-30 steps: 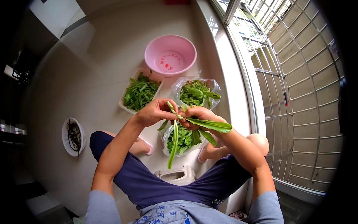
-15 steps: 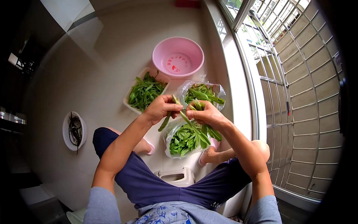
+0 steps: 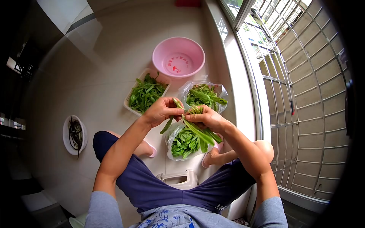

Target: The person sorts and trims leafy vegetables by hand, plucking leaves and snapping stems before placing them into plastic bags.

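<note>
Green leaves [image 3: 146, 94] heap the tray [image 3: 131, 110] and plastic bags [image 3: 169, 137] [image 3: 184, 90], but I judge myself only partway, left hand [image 3: 157, 113] and right hand [image 3: 211, 117] close together, pinching leafy stalks [image 3: 195, 130], perhaps one shared.

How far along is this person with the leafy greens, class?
Perhaps partway. Likely done: leaves heaped in the tray, though the pictures cannot confirm it. In hand: the left hand and right hand hold long-leaved stems. Possibly left: greens in the near bag and far bag. The pink basin holds no greens.
</note>
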### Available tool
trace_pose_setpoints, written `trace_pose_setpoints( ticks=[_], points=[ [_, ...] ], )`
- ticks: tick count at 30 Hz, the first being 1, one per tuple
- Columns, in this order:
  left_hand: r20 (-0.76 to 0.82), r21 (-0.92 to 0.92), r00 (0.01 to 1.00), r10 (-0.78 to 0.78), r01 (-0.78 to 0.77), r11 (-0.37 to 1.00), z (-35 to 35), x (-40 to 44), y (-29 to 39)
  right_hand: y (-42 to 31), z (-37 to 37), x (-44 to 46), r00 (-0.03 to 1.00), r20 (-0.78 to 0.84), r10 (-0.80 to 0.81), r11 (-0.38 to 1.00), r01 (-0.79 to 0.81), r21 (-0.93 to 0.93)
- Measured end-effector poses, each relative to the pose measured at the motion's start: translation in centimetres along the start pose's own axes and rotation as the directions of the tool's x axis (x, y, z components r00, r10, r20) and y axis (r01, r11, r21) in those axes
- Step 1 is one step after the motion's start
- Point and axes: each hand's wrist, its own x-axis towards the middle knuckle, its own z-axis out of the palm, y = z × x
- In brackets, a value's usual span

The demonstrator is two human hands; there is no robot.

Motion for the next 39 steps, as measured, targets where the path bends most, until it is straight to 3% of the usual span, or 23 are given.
trace_pose_setpoints(
  ticks=[3, 6, 7, 10, 12, 16, 18, 20, 21, 23, 27, 31, 33, 35, 37, 39],
  points=[
    [0.028, -0.044, 0.996, 0.080, -0.079, 0.996, -0.2, 0.3, -0.3, 0.0, 0.5, 0.0, 0.994, -0.041, -0.099, 0.994, 0.096, -0.057],
    [-0.028, -0.025, 0.987, 0.159, -0.160, 0.987, 0.0, 0.4, -0.4, 1.1, 0.8, 1.0, 0.976, -0.135, -0.168, 0.978, 0.182, 0.097],
    [-0.026, -0.023, 0.987, 0.160, -0.160, 0.987, 0.0, 0.4, -0.4, 1.3, 0.6, 0.8, 0.985, -0.158, -0.064, 0.990, 0.082, 0.112],
    [-0.076, 0.107, 0.964, 0.254, -0.246, 0.963, 0.2, 0.4, -0.6, 0.9, 0.2, 0.6, 0.999, -0.022, -0.028, 0.979, 0.032, 0.202],
    [-0.139, 0.180, 0.959, 0.246, -0.220, 0.959, 0.7, 0.4, -0.8, 0.9, 0.5, 0.7, 0.993, -0.097, -0.069, 0.997, 0.072, 0.021],
    [-0.207, 0.246, 0.948, 0.241, -0.188, 0.951, 1.1, 0.5, -0.9, 0.7, 0.6, 0.8, 0.978, -0.165, -0.128, 0.992, 0.126, -0.021],
    [-0.099, 0.004, 0.976, 0.192, -0.193, 0.981, 1.1, 0.5, -0.4, 0.5, 0.4, 0.8, 0.981, -0.150, -0.122, 0.990, 0.130, 0.046],
    [-0.102, -0.031, 0.975, 0.197, -0.201, 0.979, 0.8, 0.8, -0.8, 0.7, 0.1, 0.8, 0.987, -0.115, -0.112, 0.967, 0.135, 0.217],
    [-0.111, -0.065, 0.974, 0.200, -0.208, 0.976, 0.6, 0.8, -1.0, 0.8, -0.2, 0.8, 0.987, -0.119, -0.112, 0.967, 0.135, 0.216],
    [-0.113, -0.107, 0.973, 0.202, -0.214, 0.971, 0.5, 0.8, -1.2, 0.8, -1.0, 0.9, 0.980, -0.144, -0.135, 0.865, 0.188, 0.465],
    [-0.156, -0.231, 0.976, 0.152, -0.186, 0.955, 0.7, 1.2, -1.2, -1.2, -1.9, -0.3, 0.955, -0.262, -0.138, 0.944, 0.207, 0.256],
    [-0.213, -0.323, 0.974, 0.070, -0.139, 0.936, 0.9, 2.7, -1.3, -2.4, -4.3, -2.6, 0.861, -0.415, -0.294, 0.921, 0.371, 0.118],
    [-0.232, -0.438, 0.971, 0.051, -0.151, 0.886, 0.9, 4.4, -1.8, -2.5, -5.8, -3.7, 0.818, -0.481, -0.316, 0.894, 0.426, 0.137],
    [-0.179, -0.475, 0.975, 0.129, -0.200, 0.857, 0.7, 7.0, -2.2, -2.7, -6.8, -5.1, 0.782, -0.516, -0.350, 0.865, 0.481, 0.143],
    [-0.247, -0.660, 0.968, 0.038, -0.197, 0.725, 1.2, 9.2, -1.4, -2.6, -7.8, -6.0, 0.750, -0.557, -0.356, 0.871, 0.483, 0.093],
    [-0.242, -0.614, 0.970, 0.022, -0.170, 0.770, 0.7, 10.3, -1.8, -2.7, -8.5, -6.4, 0.744, -0.577, -0.336, 0.876, 0.472, 0.098]
  ],
)
